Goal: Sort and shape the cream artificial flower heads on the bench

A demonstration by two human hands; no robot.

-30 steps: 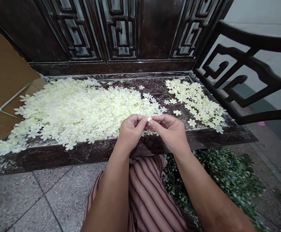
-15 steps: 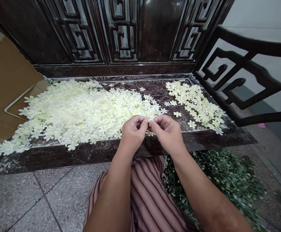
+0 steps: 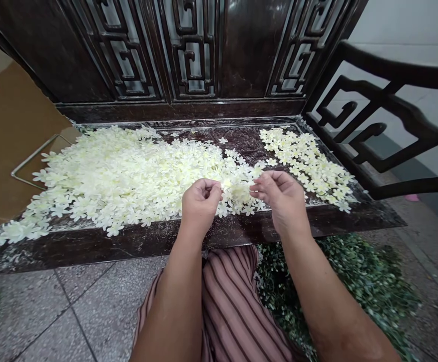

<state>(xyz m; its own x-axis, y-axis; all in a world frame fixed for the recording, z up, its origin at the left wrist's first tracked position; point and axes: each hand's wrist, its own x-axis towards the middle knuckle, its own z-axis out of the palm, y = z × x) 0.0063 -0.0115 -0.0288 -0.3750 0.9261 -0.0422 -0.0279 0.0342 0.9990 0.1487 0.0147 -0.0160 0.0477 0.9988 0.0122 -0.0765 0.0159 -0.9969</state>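
My left hand (image 3: 201,203) is closed in a pinch between thumb and forefinger. A small pale-yellow artificial flower (image 3: 226,184) shows at its fingertips, above the near edge of a large heap of white and pale-yellow flowers (image 3: 139,171). Off to the right, my right hand (image 3: 284,198) hovers by the heap's right end with loosely bent, parted fingers. I make out nothing held in it, though its fingertips overlap the flowers behind. A smaller spread of single flowers (image 3: 307,163) lies farther right on the dark wooden seat (image 3: 241,134).
A carved lattice backrest (image 3: 192,55) stands behind the seat, and an openwork armrest (image 3: 388,120) borders its right. At left leans a brown cardboard box (image 3: 11,136) with a metal wire frame (image 3: 28,163). Green artificial foliage (image 3: 354,286) lies below right, beside my striped-clad legs (image 3: 237,301).
My hands were together, fingertips meeting over the seat's front. They have now parted: the right hand moved right and loosened, the left shifted slightly left, and a flower shows at its fingertips.
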